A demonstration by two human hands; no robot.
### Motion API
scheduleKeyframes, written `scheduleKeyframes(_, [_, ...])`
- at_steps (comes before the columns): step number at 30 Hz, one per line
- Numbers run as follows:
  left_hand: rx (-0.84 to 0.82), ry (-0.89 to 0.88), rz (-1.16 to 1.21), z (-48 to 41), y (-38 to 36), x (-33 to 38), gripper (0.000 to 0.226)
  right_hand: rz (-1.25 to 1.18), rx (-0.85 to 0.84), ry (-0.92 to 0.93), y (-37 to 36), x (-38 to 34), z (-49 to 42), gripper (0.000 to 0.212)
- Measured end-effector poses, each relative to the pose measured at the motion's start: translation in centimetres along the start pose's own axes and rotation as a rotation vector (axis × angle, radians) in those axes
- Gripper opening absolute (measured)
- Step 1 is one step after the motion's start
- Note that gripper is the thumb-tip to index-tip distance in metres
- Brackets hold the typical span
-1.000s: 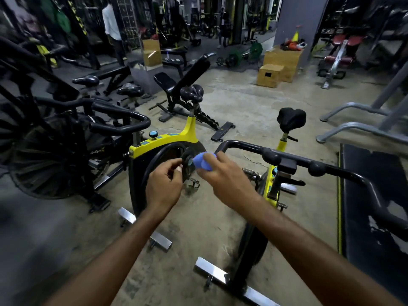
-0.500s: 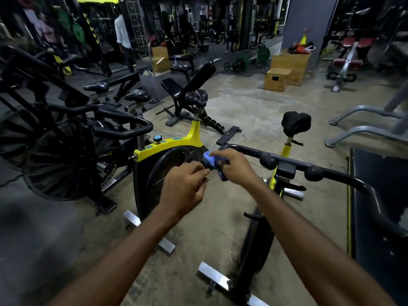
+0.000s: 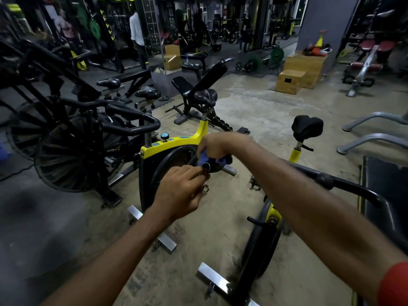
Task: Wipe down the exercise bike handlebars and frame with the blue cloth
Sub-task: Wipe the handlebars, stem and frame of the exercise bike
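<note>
The near yellow-and-black exercise bike (image 3: 270,217) stands below me, its black handlebar (image 3: 362,191) curving from right to centre. My right hand (image 3: 217,144) grips the blue cloth (image 3: 204,157) wrapped over the handlebar's left end. Just below it, my left hand (image 3: 181,191) has its fingers curled at the round tip of that bar end (image 3: 206,166); whether it pinches the tip or the cloth is not clear. The bike's black saddle (image 3: 306,127) sits beyond my right forearm.
A second yellow bike (image 3: 176,143) stands directly behind my hands, with a black fan bike (image 3: 72,151) to its left. Behind them are an incline bench (image 3: 198,91) and wooden boxes (image 3: 298,71); a black mat (image 3: 388,184) lies right. A person stands far back.
My right hand has slid the cloth onto the handlebar's left end and closed over it. My left hand has come up under the bar tip. The camera has tilted slightly.
</note>
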State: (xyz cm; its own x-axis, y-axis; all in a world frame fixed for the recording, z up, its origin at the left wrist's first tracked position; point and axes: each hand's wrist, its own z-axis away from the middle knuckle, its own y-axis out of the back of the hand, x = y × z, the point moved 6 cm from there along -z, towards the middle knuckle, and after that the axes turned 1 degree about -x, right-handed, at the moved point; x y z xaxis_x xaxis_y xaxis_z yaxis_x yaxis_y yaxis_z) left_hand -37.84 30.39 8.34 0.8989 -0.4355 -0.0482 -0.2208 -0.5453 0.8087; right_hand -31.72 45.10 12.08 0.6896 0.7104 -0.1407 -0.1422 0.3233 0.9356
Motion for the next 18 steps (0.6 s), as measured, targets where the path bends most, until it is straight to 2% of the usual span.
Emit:
scheduleKeyframes(3, [0.013, 0.001, 0.042, 0.2, 0.2, -0.2, 0.034, -0.289, 0.188, 0.008, -1.3, 1.0, 1.8, 0.047])
scheduleKeyframes(7, [0.070, 0.080, 0.162, -0.3, 0.3, -1.1, 0.037, -0.588, 0.772, -0.290, -6.9, 3.9, 4.3, 0.044])
scheduleKeyframes(8, [0.078, 0.107, 0.197, -0.7, 0.2, -1.3, 0.037, -0.781, 0.909, -0.367, -8.8, 4.0, 4.8, 0.040])
scheduleKeyframes(10, [0.080, 0.125, 0.275, -1.4, 0.1, -1.6, 0.036, -1.323, 1.101, -0.450, -12.2, 3.3, 5.2, 0.025])
scheduleKeyframes(12, [0.077, 0.110, 0.344, -2.2, -0.1, -1.9, 0.030, -1.742, 1.140, -0.432, -14.2, 2.0, 4.9, 0.019])
scheduleKeyframes(16, [0.092, 0.103, 0.432, -3.4, -0.4, -2.9, 0.020, -1.932, 1.074, -0.510, -14.8, 2.7, 3.2, 0.020])
scheduleKeyframes(18, [0.070, 0.085, 0.482, -4.0, -0.8, -3.4, 0.020, -1.925, 1.057, -0.572, -14.3, 3.8, 2.7, 0.018])
